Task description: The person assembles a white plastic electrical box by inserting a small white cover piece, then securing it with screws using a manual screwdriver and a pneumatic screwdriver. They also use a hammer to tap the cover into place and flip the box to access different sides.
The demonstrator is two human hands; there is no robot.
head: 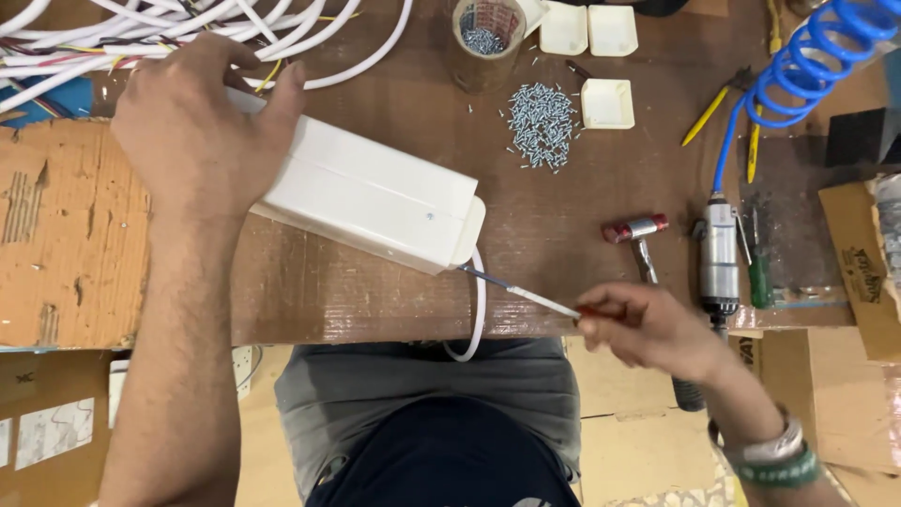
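Note:
My left hand presses down on the far end of a long cream plastic box lying across the brown worktable. My right hand grips a screwdriver by its red handle, and the thin shaft's tip touches the box's near end cap. A white cable loops out of that end over the table edge.
A pile of small silver screws lies mid-table beside white end caps. A tape roll stands behind them. A small hammer, a pneumatic tool on a blue coiled hose, and white cables surround the work.

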